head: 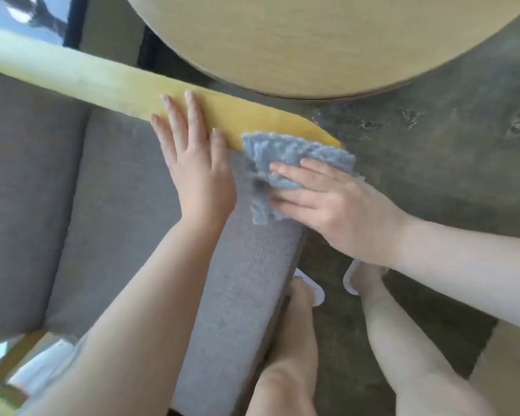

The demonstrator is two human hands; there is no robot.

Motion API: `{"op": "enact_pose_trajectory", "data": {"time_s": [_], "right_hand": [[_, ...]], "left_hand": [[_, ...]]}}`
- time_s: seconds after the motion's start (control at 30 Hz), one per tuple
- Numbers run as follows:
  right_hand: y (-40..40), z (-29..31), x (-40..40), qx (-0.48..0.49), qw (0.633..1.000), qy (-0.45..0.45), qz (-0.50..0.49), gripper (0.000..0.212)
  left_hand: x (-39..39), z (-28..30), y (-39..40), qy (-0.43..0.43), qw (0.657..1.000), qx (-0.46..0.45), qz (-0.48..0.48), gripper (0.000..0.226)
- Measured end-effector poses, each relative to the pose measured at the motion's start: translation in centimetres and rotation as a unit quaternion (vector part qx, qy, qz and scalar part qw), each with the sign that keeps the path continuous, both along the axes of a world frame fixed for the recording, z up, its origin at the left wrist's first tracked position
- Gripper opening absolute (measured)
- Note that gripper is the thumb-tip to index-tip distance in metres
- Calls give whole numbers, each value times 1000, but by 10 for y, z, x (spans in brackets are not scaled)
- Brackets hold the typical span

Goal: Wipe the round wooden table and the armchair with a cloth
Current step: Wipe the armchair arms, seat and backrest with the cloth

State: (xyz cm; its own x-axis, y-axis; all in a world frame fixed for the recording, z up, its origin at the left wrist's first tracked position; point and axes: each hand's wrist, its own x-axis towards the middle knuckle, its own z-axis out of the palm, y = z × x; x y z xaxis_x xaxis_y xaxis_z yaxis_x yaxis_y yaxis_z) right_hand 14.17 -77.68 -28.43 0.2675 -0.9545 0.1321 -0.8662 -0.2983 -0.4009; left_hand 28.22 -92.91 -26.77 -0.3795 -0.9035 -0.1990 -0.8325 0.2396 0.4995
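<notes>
On the armchair's wooden armrest (108, 85), left hand (198, 172) is lying flat, fingers spread; right hand (327, 199) is pressing grey cloth (279, 157) with straight fingers at the armrest's end, round wooden table (312, 40) sitting just beyond.

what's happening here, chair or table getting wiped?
The chair. The right hand presses a grey fluffy cloth with flat fingers against the front end of the armchair, where the wooden armrest meets the grey upholstery. The left hand rests open on the armrest beside it. The round wooden table stands just beyond, and neither hand touches it.
</notes>
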Motion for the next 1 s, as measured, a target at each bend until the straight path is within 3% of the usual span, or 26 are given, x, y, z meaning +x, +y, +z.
{"op": "enact_pose_trajectory", "data": {"time_s": [0.1, 0.23, 0.33, 0.37, 0.47, 0.53, 0.57, 0.67, 0.73, 0.8, 0.87, 1.0], "right_hand": [[-21, 19, -46, 6, 974, 103, 201, 51], [-79, 28, -47, 56, 955, 124, 263, 50], [-116, 29, -49, 70, 854, 170, 486, 42], [-139, 31, -54, 79, 839, 178, 509, 38], [-186, 29, -55, 63, 905, 152, 392, 35], [-171, 23, -48, 70, 916, 123, 376, 35], [-162, 26, -49, 77, 890, 100, 439, 34], [-202, 42, -50, 105, 730, 131, 662, 39], [-247, 38, -46, 80, 689, 176, 698, 39], [-276, 33, -41, 51, 705, 184, 683, 43], [-294, 32, -33, 42, 748, 157, 644, 41], [-271, 37, -23, 65, 843, 109, 523, 38]], "left_hand": [[-4, -2, 2, 48, 998, -4, 40, 58], [-14, 8, 3, 101, 988, 37, 107, 54], [-17, 17, 0, 164, 969, 90, 158, 52], [-20, 19, -2, 167, 967, 98, 167, 53], [-29, 21, -2, 166, 961, 95, 198, 53], [-37, 23, 3, 162, 956, 93, 228, 54], [-43, 23, 7, 148, 956, 95, 236, 56], [-76, 30, 29, 112, 953, 82, 270, 60], [-104, 38, 45, 130, 930, 45, 342, 62], [-133, 40, 63, 151, 896, 42, 416, 64], [-157, 34, 86, 119, 877, 68, 461, 65], [-180, 20, 110, 50, 881, 71, 464, 62]]}}
